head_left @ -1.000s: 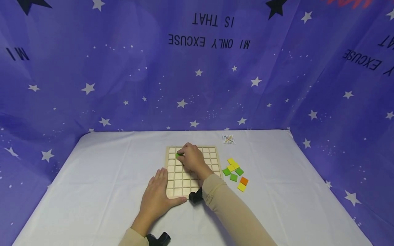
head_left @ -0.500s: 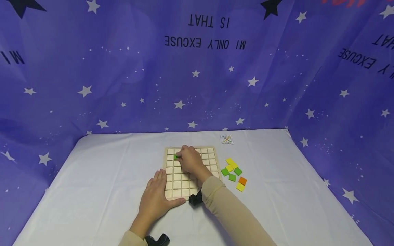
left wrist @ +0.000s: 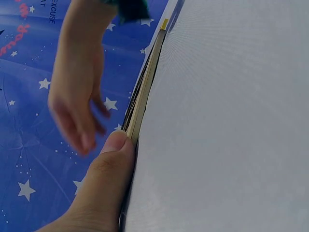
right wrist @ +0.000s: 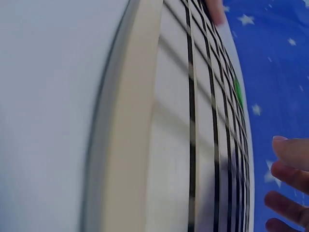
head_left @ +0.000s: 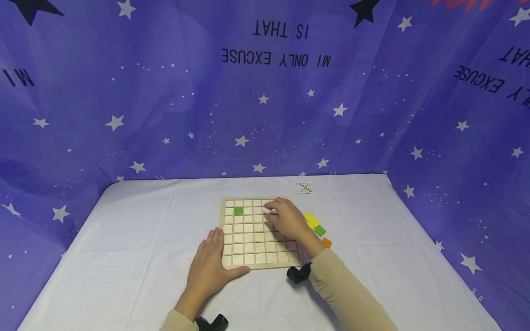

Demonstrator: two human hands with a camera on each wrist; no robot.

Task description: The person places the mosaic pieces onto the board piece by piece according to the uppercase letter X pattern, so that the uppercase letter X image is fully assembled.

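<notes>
A wooden grid board [head_left: 249, 248] lies on the white table, with one green square tile [head_left: 239, 210] in its second row from the far side. My left hand [head_left: 210, 265] rests along the board's left edge, fingers straight and thumb at the near edge. In the left wrist view that thumb [left wrist: 104, 169] touches the board's side. Above the right half of the board hovers my right hand [head_left: 287, 219], fingers loosely bent. The right wrist view shows its fingers [right wrist: 289, 208] apart with nothing between them.
Right of the board lie loose tiles: yellow ones [head_left: 312, 219], a green one [head_left: 320, 231] and an orange one [head_left: 327, 242], partly hidden by the right forearm. A small printed grid card [head_left: 305, 187] lies beyond the board's far right corner.
My right hand has let go of the green tile, which now lies in the board, and has moved right toward the loose tiles. The left hand has stayed in place.
</notes>
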